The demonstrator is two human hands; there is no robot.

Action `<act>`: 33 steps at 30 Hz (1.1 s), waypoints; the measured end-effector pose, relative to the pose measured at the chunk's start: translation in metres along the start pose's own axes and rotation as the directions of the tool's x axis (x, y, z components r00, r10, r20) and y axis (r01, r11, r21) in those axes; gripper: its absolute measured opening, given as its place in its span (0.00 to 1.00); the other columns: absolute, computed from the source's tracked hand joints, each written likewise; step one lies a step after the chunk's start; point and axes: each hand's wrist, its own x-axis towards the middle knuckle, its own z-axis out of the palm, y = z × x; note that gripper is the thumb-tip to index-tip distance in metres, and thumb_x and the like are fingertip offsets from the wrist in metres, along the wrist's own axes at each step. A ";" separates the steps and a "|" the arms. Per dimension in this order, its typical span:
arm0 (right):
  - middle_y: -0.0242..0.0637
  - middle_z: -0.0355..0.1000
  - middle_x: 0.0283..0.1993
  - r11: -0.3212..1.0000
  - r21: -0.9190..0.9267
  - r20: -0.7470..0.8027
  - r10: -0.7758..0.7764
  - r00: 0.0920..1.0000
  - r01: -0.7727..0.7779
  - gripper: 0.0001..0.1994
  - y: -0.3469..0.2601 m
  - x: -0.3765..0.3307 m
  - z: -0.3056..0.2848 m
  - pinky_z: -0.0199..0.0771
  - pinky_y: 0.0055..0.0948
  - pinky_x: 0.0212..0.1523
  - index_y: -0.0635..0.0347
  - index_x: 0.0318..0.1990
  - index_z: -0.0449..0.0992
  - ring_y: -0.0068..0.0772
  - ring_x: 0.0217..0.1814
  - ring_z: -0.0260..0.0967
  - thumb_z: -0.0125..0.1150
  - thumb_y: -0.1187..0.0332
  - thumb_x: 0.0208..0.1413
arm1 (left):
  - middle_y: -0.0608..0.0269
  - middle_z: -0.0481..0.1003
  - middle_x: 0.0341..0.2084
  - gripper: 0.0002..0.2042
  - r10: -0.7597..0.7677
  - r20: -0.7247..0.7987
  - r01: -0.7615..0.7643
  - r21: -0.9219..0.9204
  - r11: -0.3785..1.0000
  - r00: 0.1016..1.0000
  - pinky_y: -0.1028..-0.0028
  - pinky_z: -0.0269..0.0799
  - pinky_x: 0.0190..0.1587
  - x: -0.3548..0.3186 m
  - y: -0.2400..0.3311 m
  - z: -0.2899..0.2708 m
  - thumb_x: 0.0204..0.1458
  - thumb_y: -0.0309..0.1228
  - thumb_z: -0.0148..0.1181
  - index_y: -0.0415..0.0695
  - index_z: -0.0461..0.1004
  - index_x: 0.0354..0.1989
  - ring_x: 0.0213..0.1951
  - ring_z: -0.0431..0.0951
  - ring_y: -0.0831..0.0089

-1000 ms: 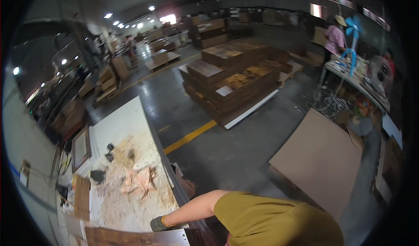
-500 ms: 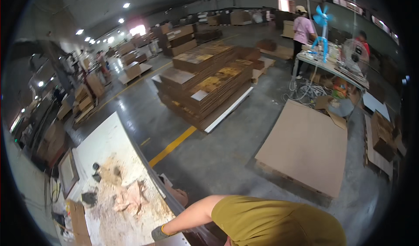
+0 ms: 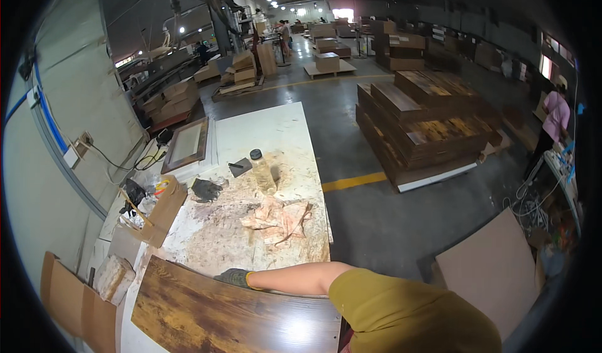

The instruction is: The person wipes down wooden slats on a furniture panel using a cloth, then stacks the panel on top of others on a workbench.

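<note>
A dark brown wood-grain board (image 3: 207, 312) lies at the near side of the white worktable (image 3: 263, 124), jutting over its surface. My right hand (image 3: 233, 278), in a grey-green work glove with a yellow cuff, grips the board's far long edge; the fingertips are partly hidden there. My bare forearm runs along that edge from the lower right, below an olive sleeve. Past my hand, a crumpled pinkish cloth (image 3: 276, 220) lies on the stained tabletop. Beyond it stand a clear bottle (image 3: 263, 172) with a dark cap and a small dark block (image 3: 239, 167). My left hand is out of view.
A dark glove (image 3: 205, 190) and a cardboard box (image 3: 164, 218) of odds and ends sit left on the table, near a framed panel (image 3: 186, 145). Stacked boards (image 3: 426, 127) stand on the floor to the right. A person in pink (image 3: 554, 118) stands far right.
The view has swung left, bringing more of the worktable, the wall and the wood-grain board into sight. My right hand now shows more fully at the board's far edge.
</note>
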 end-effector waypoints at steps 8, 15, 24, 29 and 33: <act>0.46 0.72 0.48 0.988 0.151 0.096 0.026 0.995 -0.040 0.23 -0.030 0.003 -0.005 0.66 0.35 0.51 0.49 0.55 0.69 0.44 0.48 0.71 0.43 0.50 0.57 | 0.54 0.64 0.54 0.23 0.081 -0.075 -0.079 0.032 0.996 0.994 0.61 0.63 0.54 -0.009 0.001 0.002 0.59 0.45 0.39 0.44 0.59 0.58 0.53 0.64 0.57; 0.48 0.72 0.47 0.968 -0.100 0.011 -0.229 0.973 0.229 0.22 -0.030 0.015 0.015 0.69 0.34 0.48 0.56 0.52 0.70 0.44 0.48 0.71 0.47 0.52 0.56 | 0.55 0.67 0.50 0.20 0.254 -0.161 -0.248 0.059 0.967 0.954 0.64 0.69 0.48 -0.019 -0.006 0.005 0.60 0.39 0.41 0.41 0.62 0.55 0.49 0.69 0.61; 0.53 0.70 0.48 0.999 0.033 0.228 -0.040 0.973 0.033 0.24 -0.087 0.033 0.040 0.64 0.40 0.52 0.56 0.48 0.71 0.50 0.50 0.68 0.32 0.50 0.61 | 0.62 0.70 0.43 0.17 0.205 -0.260 -0.239 -0.106 0.965 0.944 0.71 0.74 0.41 -0.036 0.004 -0.009 0.61 0.39 0.41 0.41 0.64 0.52 0.41 0.73 0.69; 0.47 0.72 0.49 0.927 0.358 0.283 0.009 0.959 -0.114 0.30 -0.097 0.015 0.025 0.63 0.34 0.53 0.65 0.50 0.71 0.43 0.49 0.70 0.36 0.45 0.60 | 0.60 0.68 0.50 0.22 0.258 -0.240 -0.256 0.042 0.966 0.936 0.68 0.71 0.48 -0.037 0.009 -0.036 0.61 0.45 0.40 0.43 0.60 0.58 0.48 0.71 0.67; 0.41 0.72 0.51 0.663 0.548 0.483 0.247 0.840 -0.510 0.33 -0.062 -0.019 0.013 0.62 0.30 0.54 0.62 0.58 0.66 0.33 0.48 0.69 0.36 0.41 0.60 | 0.58 0.59 0.61 0.34 0.190 -0.351 -0.213 -0.027 0.977 0.917 0.64 0.54 0.62 -0.047 0.035 -0.019 0.58 0.59 0.32 0.45 0.54 0.64 0.60 0.60 0.62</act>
